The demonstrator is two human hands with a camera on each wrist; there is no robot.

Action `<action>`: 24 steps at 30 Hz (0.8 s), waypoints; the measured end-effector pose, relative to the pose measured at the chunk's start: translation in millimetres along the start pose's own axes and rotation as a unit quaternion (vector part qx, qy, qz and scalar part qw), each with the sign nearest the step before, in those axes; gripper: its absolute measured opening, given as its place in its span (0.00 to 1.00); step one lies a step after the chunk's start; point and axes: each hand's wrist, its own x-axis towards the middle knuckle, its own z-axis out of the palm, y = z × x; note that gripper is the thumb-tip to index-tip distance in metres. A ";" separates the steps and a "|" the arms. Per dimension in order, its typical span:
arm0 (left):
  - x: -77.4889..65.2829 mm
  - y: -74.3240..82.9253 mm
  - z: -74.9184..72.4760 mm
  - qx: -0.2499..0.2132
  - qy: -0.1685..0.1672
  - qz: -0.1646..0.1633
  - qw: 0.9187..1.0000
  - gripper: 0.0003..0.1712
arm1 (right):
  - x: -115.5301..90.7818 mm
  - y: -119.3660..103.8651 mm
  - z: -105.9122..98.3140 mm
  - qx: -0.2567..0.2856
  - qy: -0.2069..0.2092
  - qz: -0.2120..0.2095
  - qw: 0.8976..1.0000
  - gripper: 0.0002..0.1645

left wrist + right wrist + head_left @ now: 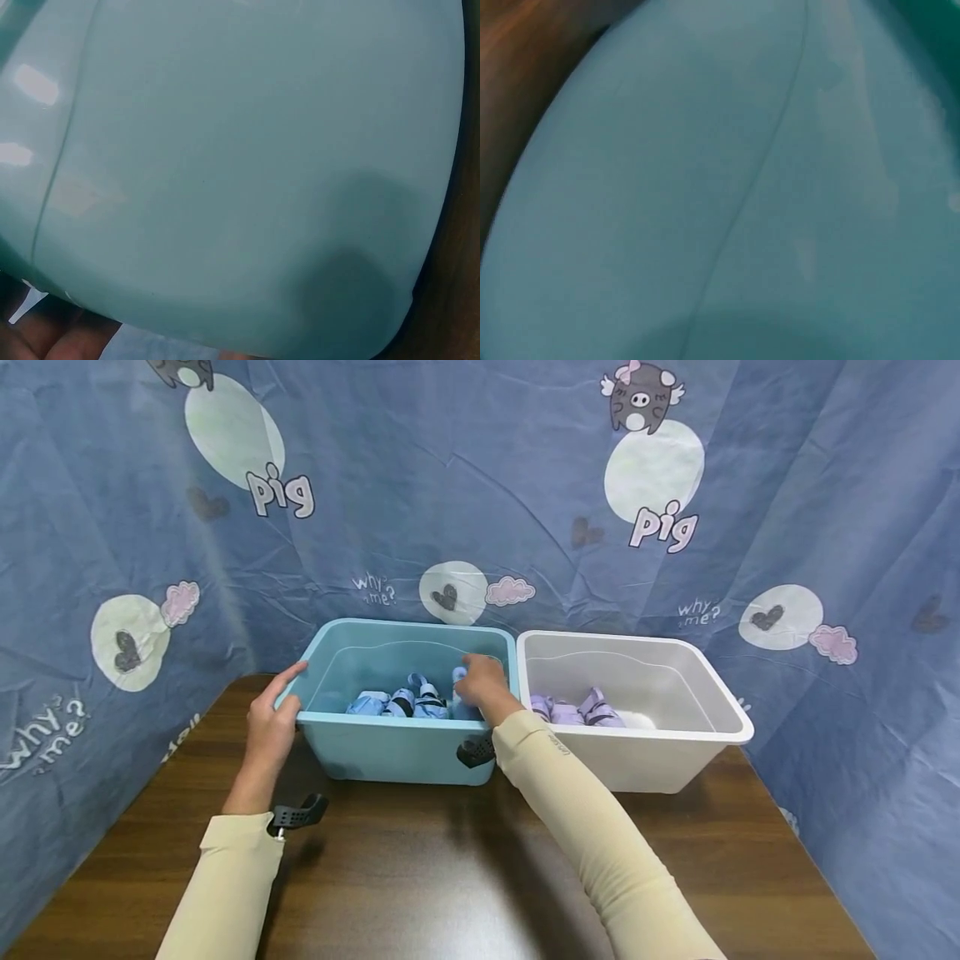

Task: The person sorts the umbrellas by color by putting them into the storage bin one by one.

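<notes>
My left hand (273,727) grips the left front corner of a light-blue plastic bin (390,747), with fingers (64,330) showing at the rim in the left wrist view. Inside that bin, near its right end, my right hand (483,685) holds a light-blue sandal (460,693), partly hidden by the hand and front wall. More light-blue sandals (401,702) with dark bands and straps lie to its left in a row. The right wrist view is filled by the bin's outer wall (652,187); that hand does not appear there.
A white bin (637,756) stands against the blue one's right side, with several purple sandals (570,712) at its left end. Both stand at the back of a brown wooden table (420,877). A blue printed curtain (465,510) hangs behind.
</notes>
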 end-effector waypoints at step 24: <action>0.1 0.6 -2.5 0.073 0.064 0.075 0.992 0.30 | -19.9 11.3 -32.1 0.078 0.073 -0.167 0.980 0.29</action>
